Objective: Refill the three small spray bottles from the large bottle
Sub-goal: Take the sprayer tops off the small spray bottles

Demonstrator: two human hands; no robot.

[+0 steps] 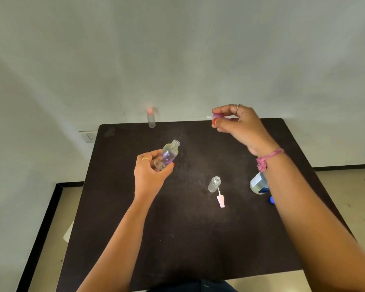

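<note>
Bottles stand scattered on the dark table (135, 239): one capped at its far edge (151, 119). Left hand (150, 171) grips an uncapped small bottle (168, 154); right hand (238, 125) pinches its purple sprayer (215, 117); large bottle (258, 184) sits under the right forearm.

Bare tabletop (177, 239) lies open in front, while an uncapped bottle (214, 184), its pink sprayer (221, 200) and the large bottle (258, 183) crowd the right.

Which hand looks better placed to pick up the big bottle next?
The right hand, probably: the large bottle stands just under that forearm, though it must first put down the purple spray cap. The left hand holds the open small bottle.
</note>
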